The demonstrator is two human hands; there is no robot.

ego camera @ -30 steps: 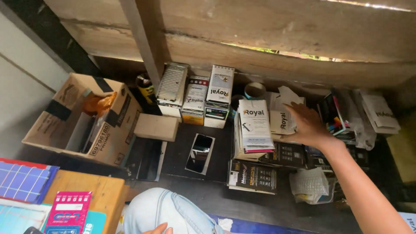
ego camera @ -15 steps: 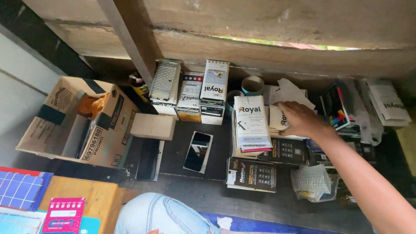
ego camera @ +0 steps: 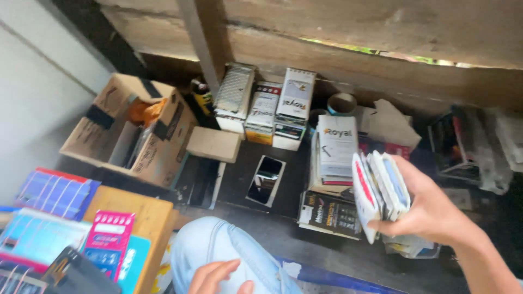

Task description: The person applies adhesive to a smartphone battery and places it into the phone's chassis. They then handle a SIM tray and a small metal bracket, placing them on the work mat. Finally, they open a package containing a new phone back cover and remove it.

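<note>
My right hand [ego camera: 436, 209] grips a bundle of several thin flat white packets [ego camera: 378, 190], lifted above the dark shelf [ego camera: 239, 188] at the right. Just left of the bundle stands a stack of white boxes [ego camera: 336, 149], with a dark box [ego camera: 327, 215] below it. A phone [ego camera: 265, 179] lies flat on the shelf further left. My left hand [ego camera: 218, 277] rests at the bottom edge, fingers apart, on my knee in light blue jeans [ego camera: 218, 245], holding nothing.
An open cardboard box [ego camera: 136, 133] sits at the left. Upright small boxes [ego camera: 264, 103] and a tape roll [ego camera: 341, 103] line the back under a wooden beam [ego camera: 354, 49]. A wooden board [ego camera: 131, 218] with colourful packets [ego camera: 106, 242] lies bottom left. Cluttered items [ego camera: 463, 147] fill the right.
My right hand pulled back from the stack and now holds a bundle of flat packets lifted towards me. My left hand has come into view at the bottom.
</note>
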